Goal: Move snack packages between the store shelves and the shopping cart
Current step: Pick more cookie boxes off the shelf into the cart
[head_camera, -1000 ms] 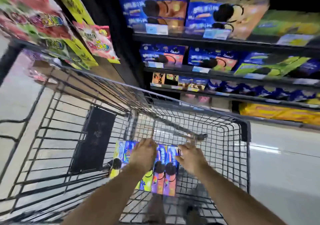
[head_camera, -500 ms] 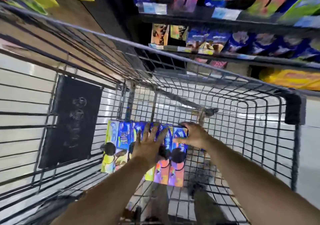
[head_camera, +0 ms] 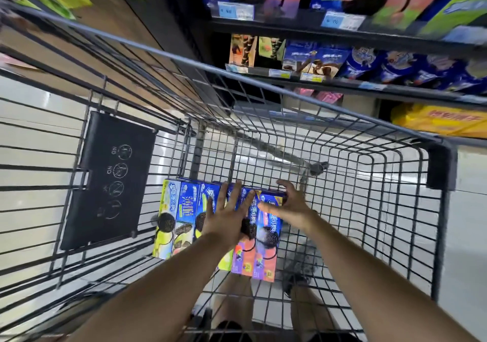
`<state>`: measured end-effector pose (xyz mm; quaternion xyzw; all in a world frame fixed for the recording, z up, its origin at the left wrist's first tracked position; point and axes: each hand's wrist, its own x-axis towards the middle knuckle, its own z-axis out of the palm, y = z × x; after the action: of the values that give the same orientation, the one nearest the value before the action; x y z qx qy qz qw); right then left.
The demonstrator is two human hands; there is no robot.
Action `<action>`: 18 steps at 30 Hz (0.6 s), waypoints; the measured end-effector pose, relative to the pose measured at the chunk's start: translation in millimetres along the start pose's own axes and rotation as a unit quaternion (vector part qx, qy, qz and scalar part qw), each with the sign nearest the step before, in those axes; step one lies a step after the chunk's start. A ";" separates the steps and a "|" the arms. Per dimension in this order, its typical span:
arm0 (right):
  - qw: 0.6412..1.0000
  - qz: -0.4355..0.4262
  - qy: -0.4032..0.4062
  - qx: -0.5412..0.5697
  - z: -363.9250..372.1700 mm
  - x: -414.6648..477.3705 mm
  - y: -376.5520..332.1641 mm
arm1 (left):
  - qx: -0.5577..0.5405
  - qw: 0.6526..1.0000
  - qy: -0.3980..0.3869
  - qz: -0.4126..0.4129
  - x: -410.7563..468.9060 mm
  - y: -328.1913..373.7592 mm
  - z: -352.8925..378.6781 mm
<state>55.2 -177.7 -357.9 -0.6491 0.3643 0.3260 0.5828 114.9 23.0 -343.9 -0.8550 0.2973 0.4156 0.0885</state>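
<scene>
Several cookie boxes [head_camera: 184,217] lie side by side on the bottom of the wire shopping cart [head_camera: 355,209]. My left hand [head_camera: 226,217] hovers flat over the middle boxes with its fingers spread. My right hand [head_camera: 290,204] is at the top right corner of the rightmost pink and blue box [head_camera: 266,252], fingers apart and curled around its end without a clear grip. Both forearms reach down into the cart.
Store shelves [head_camera: 342,27] stocked with blue cookie boxes rise beyond the cart's far rim. A yellow package [head_camera: 442,120] lies on the lowest shelf at the right. A black warning panel [head_camera: 110,180] hangs on the cart's left side. The white floor shows through the mesh.
My right hand has loosened from the rightmost box and its fingers have spread. My left hand has flattened over the boxes. The view has tilted further down into the cart.
</scene>
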 end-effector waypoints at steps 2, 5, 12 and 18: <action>0.997 0.009 0.007 0.079 16.8 -10.5 17.5 | -0.008 1.000 -0.004 0.003 0.5 -0.7 0.1; 0.990 0.004 -0.004 0.143 41.7 -29.2 41.5 | -0.003 1.000 -0.005 0.000 1.1 -1.4 -0.6; 0.982 -0.031 -0.008 0.185 56.1 -44.8 57.3 | 0.015 1.000 -0.002 0.014 0.1 -7.3 -0.7; 0.988 -0.026 -0.022 0.148 17.6 -74.0 30.3 | -0.134 0.990 0.012 -0.030 -10.8 12.1 -58.6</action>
<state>-9.3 -155.0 -312.8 -0.5580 0.3786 0.2673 0.6884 141.2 -5.5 -297.1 -0.8726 0.2141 0.4387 -0.0177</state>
